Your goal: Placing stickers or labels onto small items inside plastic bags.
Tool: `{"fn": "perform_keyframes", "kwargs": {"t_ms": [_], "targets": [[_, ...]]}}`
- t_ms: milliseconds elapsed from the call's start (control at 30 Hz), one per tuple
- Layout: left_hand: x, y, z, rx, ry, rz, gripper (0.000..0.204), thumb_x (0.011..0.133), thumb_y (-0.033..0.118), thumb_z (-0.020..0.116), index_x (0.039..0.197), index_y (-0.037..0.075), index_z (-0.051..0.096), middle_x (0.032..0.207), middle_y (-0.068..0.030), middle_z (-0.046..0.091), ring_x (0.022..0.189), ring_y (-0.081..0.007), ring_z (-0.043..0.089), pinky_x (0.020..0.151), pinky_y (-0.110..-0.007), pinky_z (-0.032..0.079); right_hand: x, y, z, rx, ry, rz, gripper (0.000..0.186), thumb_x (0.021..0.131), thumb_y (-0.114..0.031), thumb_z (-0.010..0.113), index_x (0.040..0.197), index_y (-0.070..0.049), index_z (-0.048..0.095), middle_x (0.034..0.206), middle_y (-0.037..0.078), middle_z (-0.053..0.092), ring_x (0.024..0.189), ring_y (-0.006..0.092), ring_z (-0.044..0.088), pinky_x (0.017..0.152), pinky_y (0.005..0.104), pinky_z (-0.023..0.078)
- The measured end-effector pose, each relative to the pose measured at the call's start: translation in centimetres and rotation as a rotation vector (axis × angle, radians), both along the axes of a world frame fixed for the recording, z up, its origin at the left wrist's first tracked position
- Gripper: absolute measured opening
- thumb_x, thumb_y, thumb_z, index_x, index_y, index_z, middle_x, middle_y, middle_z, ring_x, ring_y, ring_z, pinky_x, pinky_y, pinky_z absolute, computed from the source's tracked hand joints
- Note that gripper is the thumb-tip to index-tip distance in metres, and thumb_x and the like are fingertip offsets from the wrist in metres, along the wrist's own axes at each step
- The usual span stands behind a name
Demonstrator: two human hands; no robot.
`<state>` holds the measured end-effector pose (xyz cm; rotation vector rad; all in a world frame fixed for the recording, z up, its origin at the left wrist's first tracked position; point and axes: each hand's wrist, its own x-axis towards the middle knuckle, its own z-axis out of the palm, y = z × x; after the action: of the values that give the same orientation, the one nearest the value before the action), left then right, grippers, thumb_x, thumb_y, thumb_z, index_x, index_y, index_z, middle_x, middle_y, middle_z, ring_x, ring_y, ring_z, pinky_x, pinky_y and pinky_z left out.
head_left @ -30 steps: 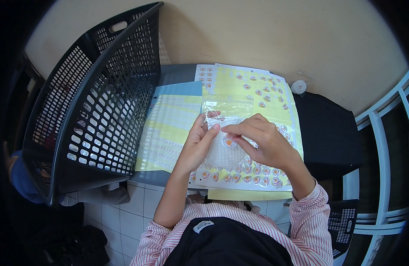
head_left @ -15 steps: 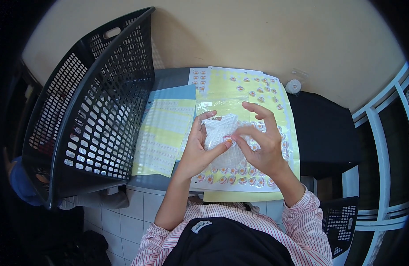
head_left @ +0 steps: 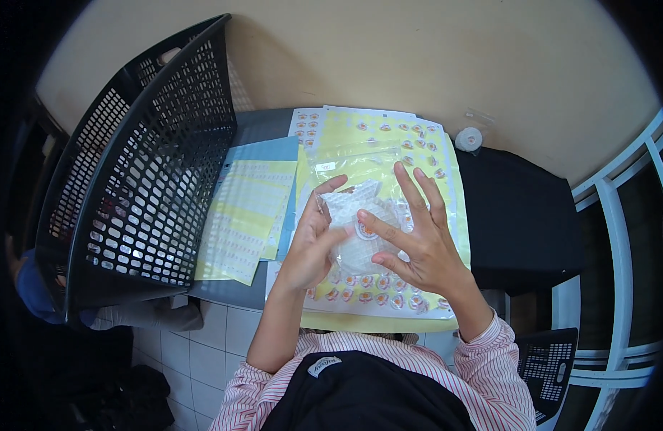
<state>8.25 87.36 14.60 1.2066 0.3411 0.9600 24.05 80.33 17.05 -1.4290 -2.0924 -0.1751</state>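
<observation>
A clear plastic bag with something white inside, its surface textured like bubble wrap, is held above the sticker sheets. My left hand is closed around the bag's left side, thumb across its front. On the front sits a small round orange-and-white sticker. My right hand has its fingers spread, and the index fingertip presses on the sticker's upper edge. Beneath lies a yellow-and-white sticker sheet printed with rows of small emblems. The contents of the white wrapping cannot be made out.
A tall dark perforated basket stands at the left. Pale yellow label sheets lie over a blue sheet. A white roll sits at the back right, beside a black-covered surface. Another person's blue sleeve shows beyond the basket.
My right fingers have gone from pinching at the sticker to spreading, with the index on it. The sticker now lies flatter on the bag. The view has shifted slightly.
</observation>
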Motion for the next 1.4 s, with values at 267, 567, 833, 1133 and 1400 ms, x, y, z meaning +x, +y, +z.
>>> {"fn": "perform_keyframes", "kwargs": {"t_ms": [267,567,833,1133,1400], "targets": [[4.4,-2.2,0.0,-0.332,-0.108,0.037,0.035,0.088,0.012,0.04,0.121,0.0,0.034,0.111,-0.0123,0.047,0.099,-0.0158,0.049,0.082,-0.028,0.043,3.6,-2.0,-1.2,0.175,-0.012,0.048,0.032,0.066,-0.042,0.062,0.095,-0.028,0.061,0.125,0.008,0.04,0.118,0.0256,0.031,0.1,0.042,0.018],[8.5,-4.4,0.3,-0.342,-0.137,0.023,0.033,0.089,0.013,0.039,0.119,0.001,0.036,0.111,-0.012,0.047,0.101,-0.0157,0.048,0.083,-0.029,0.043,7.7,-4.3,-1.7,0.36,0.021,-0.173,0.03,0.058,-0.049,0.068,0.08,-0.027,0.065,0.119,0.01,0.046,0.114,0.0267,0.036,0.1,0.042,0.013],[11.1,-5.4,-1.2,-0.131,0.033,0.073,0.038,0.086,0.01,0.042,0.122,0.002,0.031,0.117,-0.014,0.043,0.106,-0.0184,0.044,0.089,-0.03,0.036,10.5,-4.9,-5.1,-0.349,1.081,0.102,0.067,0.065,-0.014,0.071,0.119,0.005,0.037,0.102,0.015,0.053,0.086,0.016,0.053,0.074,0.0264,0.043],[3.4,-3.0,-5.3,0.413,0.461,0.696,0.046,0.084,0.008,0.04,0.126,0.0,0.025,0.127,-0.0141,0.033,0.121,-0.0223,0.028,0.101,-0.034,0.018,23.0,-1.5,-12.6,0.018,1.36,-0.218,0.029,0.078,-0.004,0.057,0.105,0.001,0.049,0.098,0.006,0.056,0.087,0.0118,0.053,0.076,0.0247,0.042],[-8.6,-4.3,-13.3,0.303,0.708,1.459,0.027,0.088,0.013,0.039,0.112,-0.001,0.038,0.112,-0.0125,0.045,0.104,-0.0194,0.042,0.089,-0.031,0.032,33.6,8.4,-19.7,-0.174,1.373,-0.456,0.033,0.079,-0.007,0.054,0.111,-0.002,0.047,0.101,0.005,0.055,0.089,0.0118,0.051,0.072,0.0234,0.04]]}}
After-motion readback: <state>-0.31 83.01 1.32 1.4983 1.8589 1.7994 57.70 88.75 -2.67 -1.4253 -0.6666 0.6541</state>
